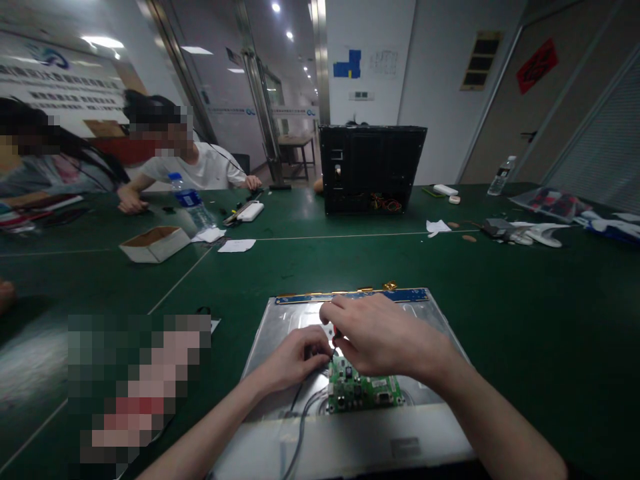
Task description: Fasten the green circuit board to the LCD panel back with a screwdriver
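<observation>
A flat display panel (260, 347) lies back side up on the green table in front of me, its metal back showing. A green circuit board (367, 387) sits on its lower middle, and a blue circuit strip (415, 295) runs along its far edge. My right hand (375, 333) is closed around a small red-handled screwdriver (337, 331), its thin dark shaft pointing down at the board's upper left corner. Beside that corner my left hand (305, 353) is curled, thumb and finger pinched near the screwdriver tip; what they grip is hidden. Grey cables (303, 420) run from the board's left side.
Farther back on the table (280, 267) stand a black casing (373, 170), a white open box (155, 245) and a water bottle (193, 203). Paper scraps (237, 246) and plastic wrapping (545, 203) lie about. Two people sit at the left, and a blurred-out patch (150, 380) covers the near left.
</observation>
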Demonstrator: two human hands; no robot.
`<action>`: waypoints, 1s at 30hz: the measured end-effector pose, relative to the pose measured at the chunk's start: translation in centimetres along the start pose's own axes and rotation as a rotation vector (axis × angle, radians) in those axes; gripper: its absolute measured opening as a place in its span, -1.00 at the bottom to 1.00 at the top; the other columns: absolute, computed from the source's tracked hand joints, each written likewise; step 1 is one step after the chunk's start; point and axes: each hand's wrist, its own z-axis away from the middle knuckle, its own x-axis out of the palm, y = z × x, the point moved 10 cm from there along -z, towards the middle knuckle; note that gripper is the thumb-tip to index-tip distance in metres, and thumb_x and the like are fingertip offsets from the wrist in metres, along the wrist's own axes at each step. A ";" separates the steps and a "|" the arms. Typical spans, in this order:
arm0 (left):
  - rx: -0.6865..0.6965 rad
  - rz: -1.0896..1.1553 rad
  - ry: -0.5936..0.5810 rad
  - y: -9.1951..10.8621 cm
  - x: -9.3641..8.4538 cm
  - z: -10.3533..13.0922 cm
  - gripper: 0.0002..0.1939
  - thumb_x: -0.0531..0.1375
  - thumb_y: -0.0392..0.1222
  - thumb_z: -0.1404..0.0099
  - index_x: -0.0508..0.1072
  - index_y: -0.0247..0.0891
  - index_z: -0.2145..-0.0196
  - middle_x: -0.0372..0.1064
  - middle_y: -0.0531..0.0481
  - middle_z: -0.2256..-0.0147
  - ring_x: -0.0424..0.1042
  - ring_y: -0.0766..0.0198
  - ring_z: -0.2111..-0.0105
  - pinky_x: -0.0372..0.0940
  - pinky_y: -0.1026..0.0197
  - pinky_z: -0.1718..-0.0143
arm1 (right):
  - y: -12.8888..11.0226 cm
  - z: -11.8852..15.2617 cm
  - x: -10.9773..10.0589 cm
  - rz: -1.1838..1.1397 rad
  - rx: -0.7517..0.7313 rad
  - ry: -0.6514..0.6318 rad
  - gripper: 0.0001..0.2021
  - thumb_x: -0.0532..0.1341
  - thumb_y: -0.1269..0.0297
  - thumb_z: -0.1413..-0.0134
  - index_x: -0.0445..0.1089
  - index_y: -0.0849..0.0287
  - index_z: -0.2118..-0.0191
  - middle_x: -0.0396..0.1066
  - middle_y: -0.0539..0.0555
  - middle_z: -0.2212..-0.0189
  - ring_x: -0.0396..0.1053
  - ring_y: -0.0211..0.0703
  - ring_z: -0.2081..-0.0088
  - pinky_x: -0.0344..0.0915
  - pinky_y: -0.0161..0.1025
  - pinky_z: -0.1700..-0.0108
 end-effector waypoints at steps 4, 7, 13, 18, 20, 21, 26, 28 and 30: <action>-0.015 -0.005 0.003 -0.1 0.0 0.0 -0.91 0.19 -0.27 -0.22 0.48 -0.29 0.41 0.41 0.01 0.42 0.35 0.21 0.37 0.22 0.25 0.36 | 0.0 -0.2 0.1 0.001 0.011 -0.012 -0.87 0.14 0.41 -0.10 0.28 0.24 0.19 0.43 0.09 0.32 0.30 -0.21 0.44 -0.08 -0.23 0.52; -0.012 -0.002 0.009 0.1 -0.1 0.0 -0.90 0.18 -0.26 -0.23 0.48 -0.29 0.41 0.41 0.01 0.42 0.35 0.21 0.36 0.22 0.25 0.35 | 0.4 -0.4 0.2 0.018 0.032 0.018 -0.87 0.15 0.35 -0.14 0.29 0.23 0.18 0.45 0.09 0.34 0.32 -0.19 0.43 -0.09 -0.23 0.51; 0.010 0.001 0.007 0.3 -0.1 0.0 -0.89 0.18 -0.25 -0.25 0.48 -0.30 0.39 0.42 0.00 0.40 0.34 0.22 0.37 0.21 0.23 0.33 | 0.3 -0.2 0.1 0.009 0.008 0.028 -0.87 0.15 0.33 -0.12 0.29 0.22 0.20 0.45 0.11 0.30 0.32 -0.18 0.41 -0.10 -0.23 0.51; -0.028 -0.013 -0.012 -0.2 0.1 0.0 -0.91 0.19 -0.24 -0.23 0.48 -0.29 0.39 0.41 0.02 0.41 0.34 0.22 0.38 0.21 0.24 0.35 | -0.1 -0.1 0.1 -0.016 -0.008 -0.014 -0.85 0.15 0.42 -0.05 0.27 0.23 0.20 0.43 0.11 0.29 0.31 -0.20 0.42 -0.06 -0.24 0.51; -0.027 -0.012 -0.014 -0.1 0.1 0.0 -0.91 0.19 -0.25 -0.23 0.48 -0.29 0.39 0.40 0.02 0.42 0.34 0.22 0.38 0.20 0.25 0.36 | 0.0 -0.2 0.1 0.004 0.003 -0.004 -0.86 0.13 0.42 -0.08 0.27 0.23 0.19 0.44 0.11 0.29 0.32 -0.20 0.42 -0.07 -0.23 0.51; -0.025 -0.012 -0.013 -0.1 0.1 0.0 -0.91 0.18 -0.25 -0.23 0.48 -0.29 0.39 0.40 0.02 0.42 0.34 0.22 0.38 0.20 0.25 0.36 | 0.1 -0.3 0.2 0.015 0.010 0.003 -0.86 0.13 0.41 -0.10 0.27 0.23 0.18 0.45 0.12 0.30 0.33 -0.19 0.42 -0.07 -0.22 0.51; 0.013 -0.012 0.010 0.1 -0.1 0.0 -0.89 0.17 -0.26 -0.25 0.46 -0.29 0.42 0.38 0.02 0.43 0.32 0.24 0.39 0.19 0.25 0.35 | 0.8 -0.5 0.6 0.043 0.053 0.013 -0.86 0.14 0.28 -0.18 0.28 0.22 0.17 0.49 0.09 0.38 0.37 -0.16 0.42 -0.12 -0.22 0.52; 0.017 -0.033 0.016 0.1 -0.2 0.0 -0.89 0.18 -0.25 -0.23 0.44 -0.29 0.44 0.36 0.03 0.45 0.31 0.24 0.41 0.17 0.25 0.36 | 0.7 -0.4 0.5 0.036 0.044 0.017 -0.85 0.16 0.25 -0.17 0.29 0.21 0.19 0.49 0.09 0.37 0.38 -0.15 0.41 -0.11 -0.22 0.51; 0.011 -0.044 0.011 0.1 -0.2 0.0 -0.90 0.18 -0.26 -0.22 0.43 -0.29 0.44 0.36 0.04 0.46 0.31 0.24 0.41 0.17 0.25 0.36 | 0.5 -0.3 0.3 0.013 0.018 0.025 -0.85 0.17 0.27 -0.14 0.29 0.22 0.21 0.48 0.09 0.33 0.36 -0.16 0.41 -0.10 -0.23 0.51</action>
